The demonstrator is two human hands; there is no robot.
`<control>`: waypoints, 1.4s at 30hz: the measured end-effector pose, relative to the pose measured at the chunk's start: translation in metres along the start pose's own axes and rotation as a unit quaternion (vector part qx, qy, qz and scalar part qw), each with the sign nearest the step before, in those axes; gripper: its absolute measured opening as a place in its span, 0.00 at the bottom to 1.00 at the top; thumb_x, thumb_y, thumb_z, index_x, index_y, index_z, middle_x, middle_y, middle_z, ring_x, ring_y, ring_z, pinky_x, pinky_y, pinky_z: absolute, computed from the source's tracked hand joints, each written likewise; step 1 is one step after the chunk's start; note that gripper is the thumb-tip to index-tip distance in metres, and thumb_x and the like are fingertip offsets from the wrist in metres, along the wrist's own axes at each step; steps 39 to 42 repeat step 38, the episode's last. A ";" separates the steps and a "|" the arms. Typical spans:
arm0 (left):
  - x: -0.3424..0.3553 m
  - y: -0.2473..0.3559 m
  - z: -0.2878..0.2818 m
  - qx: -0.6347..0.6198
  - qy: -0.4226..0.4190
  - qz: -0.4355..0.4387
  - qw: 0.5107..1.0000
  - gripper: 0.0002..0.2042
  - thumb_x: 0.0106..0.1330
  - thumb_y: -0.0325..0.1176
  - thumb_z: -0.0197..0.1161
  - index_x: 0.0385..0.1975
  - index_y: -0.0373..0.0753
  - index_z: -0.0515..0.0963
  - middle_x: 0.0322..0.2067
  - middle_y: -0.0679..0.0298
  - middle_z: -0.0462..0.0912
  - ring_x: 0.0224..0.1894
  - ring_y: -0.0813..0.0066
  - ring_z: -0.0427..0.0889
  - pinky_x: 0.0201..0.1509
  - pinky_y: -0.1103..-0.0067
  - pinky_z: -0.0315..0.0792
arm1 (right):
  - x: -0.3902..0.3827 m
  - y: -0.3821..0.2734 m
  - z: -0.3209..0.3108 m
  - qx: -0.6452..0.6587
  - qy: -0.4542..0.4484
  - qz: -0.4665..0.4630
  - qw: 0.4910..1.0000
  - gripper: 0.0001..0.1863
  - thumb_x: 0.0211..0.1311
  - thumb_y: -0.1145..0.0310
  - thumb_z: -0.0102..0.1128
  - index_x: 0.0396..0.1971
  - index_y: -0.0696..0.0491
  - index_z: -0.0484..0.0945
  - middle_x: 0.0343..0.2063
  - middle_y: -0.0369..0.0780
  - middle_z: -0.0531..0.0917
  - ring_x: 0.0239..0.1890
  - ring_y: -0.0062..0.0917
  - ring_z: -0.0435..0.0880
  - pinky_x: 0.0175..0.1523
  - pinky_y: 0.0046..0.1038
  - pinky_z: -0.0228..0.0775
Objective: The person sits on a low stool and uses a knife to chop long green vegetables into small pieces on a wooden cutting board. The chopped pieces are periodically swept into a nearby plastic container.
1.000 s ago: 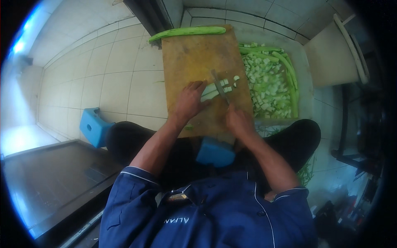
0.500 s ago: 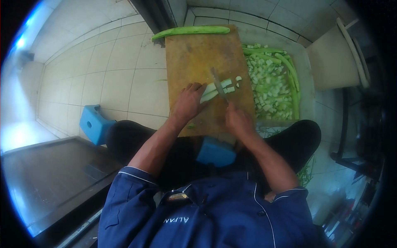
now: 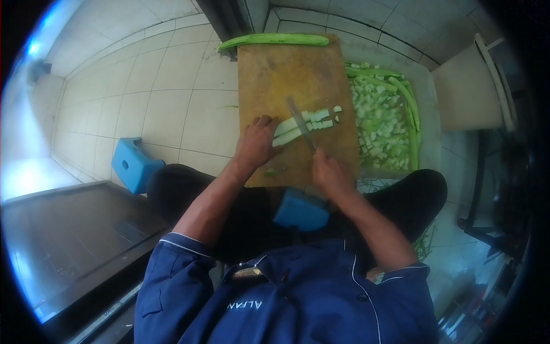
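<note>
My left hand (image 3: 255, 143) is closed on the left ends of pale green gourd strips (image 3: 288, 135), which lie side by side on the wooden cutting board (image 3: 291, 74). In my right hand (image 3: 333, 176) is the handle of a knife (image 3: 300, 123). Its blade lies across the strips, to the right of my left fingers. Several cut gourd pieces (image 3: 321, 118) sit in rows right of the blade, and a few smaller bits lie farther right. A long, whole green gourd (image 3: 275, 39) rests along the board's far edge.
Right of the board stands a pale tub (image 3: 429, 123) holding many chopped cubes (image 3: 378, 120) and long green strips (image 3: 412, 109). A blue stool (image 3: 134, 166) is on the tiled floor at left; another blue stool (image 3: 301, 211) shows between my legs. A beige bin (image 3: 467, 86) stands far right.
The blade has moved left along the strips, and more cut pieces lie right of it. My left hand keeps its hold. The whole view has shifted slightly.
</note>
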State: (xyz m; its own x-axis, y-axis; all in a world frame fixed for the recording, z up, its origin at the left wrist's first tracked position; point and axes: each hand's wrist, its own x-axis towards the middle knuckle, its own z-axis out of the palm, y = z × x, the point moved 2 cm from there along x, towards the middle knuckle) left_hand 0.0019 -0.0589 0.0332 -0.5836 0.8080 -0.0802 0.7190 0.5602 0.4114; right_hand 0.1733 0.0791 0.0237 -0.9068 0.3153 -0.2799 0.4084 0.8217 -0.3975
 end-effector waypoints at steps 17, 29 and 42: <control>-0.010 -0.003 0.003 -0.007 -0.017 -0.049 0.999 0.30 0.53 0.36 0.73 0.59 0.41 0.73 0.51 0.54 0.76 0.56 0.53 0.76 0.54 0.62 0.76 | -0.003 -0.017 -0.002 0.010 -0.009 -0.027 1.000 0.16 0.65 0.70 0.48 0.48 0.64 0.69 0.25 0.55 0.83 0.32 0.55 0.84 0.38 0.53 0.76; -0.021 -0.007 -0.001 0.010 -0.029 -0.085 0.996 0.29 0.52 0.39 0.73 0.56 0.40 0.75 0.50 0.54 0.77 0.54 0.52 0.78 0.54 0.62 0.76 | -0.009 -0.030 -0.002 0.014 -0.031 -0.050 0.998 0.14 0.63 0.71 0.50 0.44 0.65 0.69 0.23 0.56 0.83 0.30 0.52 0.85 0.38 0.50 0.77; -0.022 -0.012 0.004 -0.010 -0.018 -0.086 0.996 0.24 0.52 0.37 0.73 0.48 0.38 0.76 0.48 0.51 0.77 0.53 0.51 0.78 0.52 0.62 0.78 | -0.009 -0.032 0.010 0.006 -0.041 -0.053 0.998 0.21 0.65 0.67 0.50 0.55 0.62 0.65 0.24 0.56 0.83 0.30 0.54 0.85 0.39 0.50 0.78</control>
